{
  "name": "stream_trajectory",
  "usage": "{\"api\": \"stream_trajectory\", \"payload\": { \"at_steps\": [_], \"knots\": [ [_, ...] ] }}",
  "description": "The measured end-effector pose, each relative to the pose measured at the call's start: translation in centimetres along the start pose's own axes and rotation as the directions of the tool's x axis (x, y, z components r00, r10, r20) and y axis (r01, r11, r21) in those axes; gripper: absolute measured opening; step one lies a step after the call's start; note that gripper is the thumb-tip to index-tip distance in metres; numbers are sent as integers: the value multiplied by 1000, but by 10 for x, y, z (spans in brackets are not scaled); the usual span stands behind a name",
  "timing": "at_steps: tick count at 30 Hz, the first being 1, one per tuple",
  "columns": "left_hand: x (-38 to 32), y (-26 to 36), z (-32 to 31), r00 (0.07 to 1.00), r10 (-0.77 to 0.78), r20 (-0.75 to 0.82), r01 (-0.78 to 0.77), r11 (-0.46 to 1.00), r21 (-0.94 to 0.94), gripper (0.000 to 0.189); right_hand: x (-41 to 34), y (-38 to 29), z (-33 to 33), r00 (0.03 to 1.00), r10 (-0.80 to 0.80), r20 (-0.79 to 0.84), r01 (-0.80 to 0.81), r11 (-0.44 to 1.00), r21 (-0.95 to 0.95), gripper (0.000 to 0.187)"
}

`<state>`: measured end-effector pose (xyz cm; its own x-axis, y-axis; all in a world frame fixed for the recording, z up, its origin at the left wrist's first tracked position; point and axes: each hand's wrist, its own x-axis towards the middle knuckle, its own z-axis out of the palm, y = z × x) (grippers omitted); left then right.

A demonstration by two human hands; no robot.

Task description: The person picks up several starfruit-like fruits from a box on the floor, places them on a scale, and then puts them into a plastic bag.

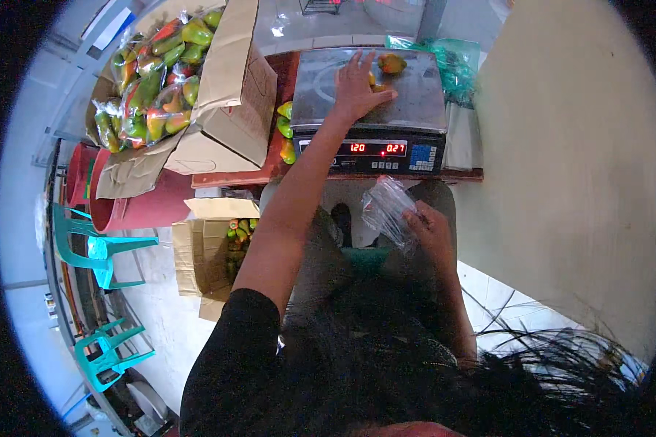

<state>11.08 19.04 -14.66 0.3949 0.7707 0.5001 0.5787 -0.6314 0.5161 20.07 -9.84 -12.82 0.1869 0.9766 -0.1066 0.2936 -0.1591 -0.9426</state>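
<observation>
My left hand [356,90] reaches over the steel platform of a digital weighing scale [317,112], fingers spread. Partly hidden by it, an orange-yellow pepper [380,87] lies between thumb and fingers; I cannot tell whether they touch it. Another orange-green bell pepper [392,64] rests just right of the fingertips. Below the scale's front panel, my right hand [431,225] grips a crumpled clear plastic bag [387,205] above my lap. A small reddish patch shows at the bag's top, too unclear to name. The scale's red display is lit.
Left of the scale, several peppers [285,128] lie on the reddish wooden table [229,179]. A cardboard box [227,134] holds bagged peppers; another open box [213,262] with peppers stands below. Green plastic bags [456,63] lie right of the scale, near a large beige panel [568,164].
</observation>
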Motion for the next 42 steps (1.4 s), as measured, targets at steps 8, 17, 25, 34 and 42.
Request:
{"api": "stream_trajectory", "payload": {
  "at_steps": [8,17,25,34,42],
  "knots": [
    [34,11,17,970,66,235,-120,967,224,68,-5,-11,-2,996,82,-48,-82,997,-6,22],
    [28,0,10,991,132,-6,-130,982,140,46,-5,-15,7,993,113,26,-115,988,100,21],
    [-102,1,-121,981,-193,-27,135,775,-618,26,-3,-3,13,988,152,23,-153,987,45,27],
    [-516,-287,-157,313,-924,222,913,357,199,28,0,6,52,997,-16,74,41,935,-353,26],
    [-548,-271,-64,266,-833,485,746,496,444,49,-1,-12,53,997,-11,70,33,944,-328,26]
  ]
}}
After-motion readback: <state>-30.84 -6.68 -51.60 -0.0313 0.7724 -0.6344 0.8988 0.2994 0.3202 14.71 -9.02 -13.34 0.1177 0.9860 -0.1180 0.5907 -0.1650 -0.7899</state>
